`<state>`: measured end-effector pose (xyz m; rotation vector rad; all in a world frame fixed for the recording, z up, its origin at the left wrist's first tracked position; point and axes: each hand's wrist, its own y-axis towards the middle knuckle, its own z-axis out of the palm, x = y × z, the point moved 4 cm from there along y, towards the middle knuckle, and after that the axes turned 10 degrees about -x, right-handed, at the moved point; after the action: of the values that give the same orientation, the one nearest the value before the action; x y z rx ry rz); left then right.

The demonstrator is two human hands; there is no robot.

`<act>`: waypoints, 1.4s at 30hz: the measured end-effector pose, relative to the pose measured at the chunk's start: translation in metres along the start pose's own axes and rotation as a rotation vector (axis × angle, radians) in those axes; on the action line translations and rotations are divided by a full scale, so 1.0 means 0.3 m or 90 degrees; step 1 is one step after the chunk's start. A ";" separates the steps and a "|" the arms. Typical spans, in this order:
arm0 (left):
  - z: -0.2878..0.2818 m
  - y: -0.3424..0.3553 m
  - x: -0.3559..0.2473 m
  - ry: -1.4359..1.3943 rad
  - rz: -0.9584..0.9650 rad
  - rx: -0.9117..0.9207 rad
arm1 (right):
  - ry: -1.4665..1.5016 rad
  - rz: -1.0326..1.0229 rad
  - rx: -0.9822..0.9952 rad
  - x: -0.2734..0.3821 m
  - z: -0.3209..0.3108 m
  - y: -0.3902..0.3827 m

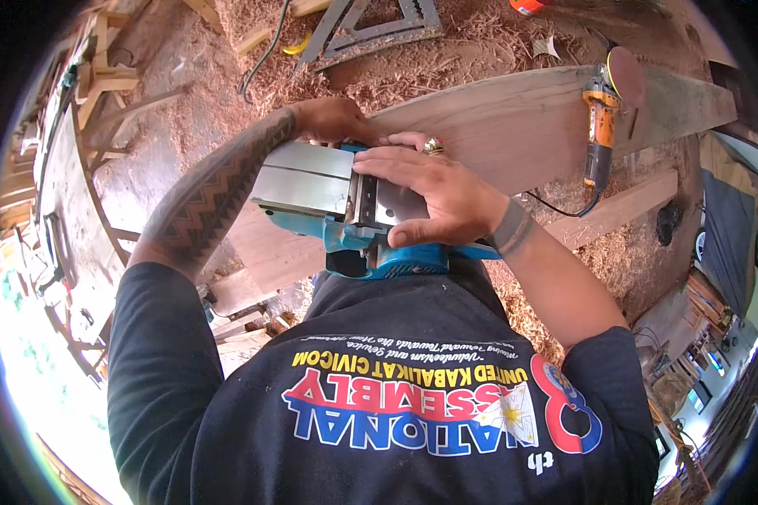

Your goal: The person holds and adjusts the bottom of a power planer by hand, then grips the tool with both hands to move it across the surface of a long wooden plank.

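A teal electric planer (307,187) lies upside down close to my body, its metal sole plates facing up. My right hand (438,189) is laid across the sole beside the blade slot, fingers toward the far side and thumb at the near edge, gripping it. A ring shows on one finger. My left hand (333,119) is at the planer's far side with its fingers curled in against it; the fingertips are partly hidden. Beneath and beyond the planer stretches a long curved wooden board (514,118).
On the board's right part rests an orange and black angle grinder (600,126) with a sanding disc and a cord. A grey triangular square (379,29) lies among wood shavings at the back. A wooden beam (623,206) lies at right, and timber framing (105,84) stands at left.
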<state>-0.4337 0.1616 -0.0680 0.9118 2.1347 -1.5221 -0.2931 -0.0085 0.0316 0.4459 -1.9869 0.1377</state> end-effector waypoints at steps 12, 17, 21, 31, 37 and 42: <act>0.000 -0.003 0.002 -0.001 -0.034 -0.015 | -0.050 -0.029 -0.020 0.002 0.000 -0.001; -0.003 -0.006 -0.001 -0.001 -0.026 -0.010 | -0.029 -0.014 -0.029 -0.006 -0.002 -0.008; -0.007 -0.007 -0.002 -0.001 0.026 -0.010 | -0.033 -0.020 -0.041 -0.005 -0.002 -0.011; 0.007 -0.001 0.001 0.031 -0.025 -0.013 | -0.021 -0.090 0.011 0.069 -0.016 -0.010; -0.001 -0.025 -0.026 0.016 -0.067 -0.007 | -0.046 -0.085 -0.020 0.089 -0.022 -0.015; 0.000 -0.015 -0.004 -0.009 -0.048 -0.001 | -0.052 -0.108 -0.018 0.117 -0.033 -0.007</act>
<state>-0.4360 0.1604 -0.0642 0.8262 2.1831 -1.5570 -0.2973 -0.0163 0.0670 0.6072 -2.0175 -0.0156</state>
